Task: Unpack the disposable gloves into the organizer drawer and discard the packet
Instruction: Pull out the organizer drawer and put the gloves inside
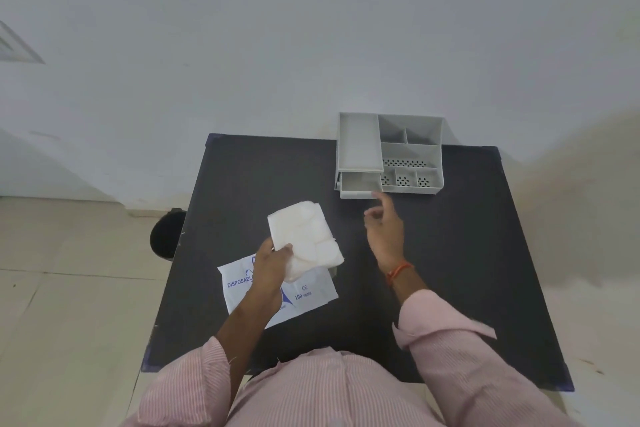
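While my left hand grips the white stack of gloves above the table, my right hand hovers loosely open, forefinger out, just short of the organizer drawer, which is pulled partway out of the grey organizer. The packet lies flat under my left wrist, looking empty, though that's hard to judge.

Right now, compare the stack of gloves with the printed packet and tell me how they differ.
The white folded stack of disposable gloves is held up off the table in the left hand; the flat white packet with blue print lies on the black table. The stack is thick and plain; the packet is thin and lettered. Both are white and rectangular.
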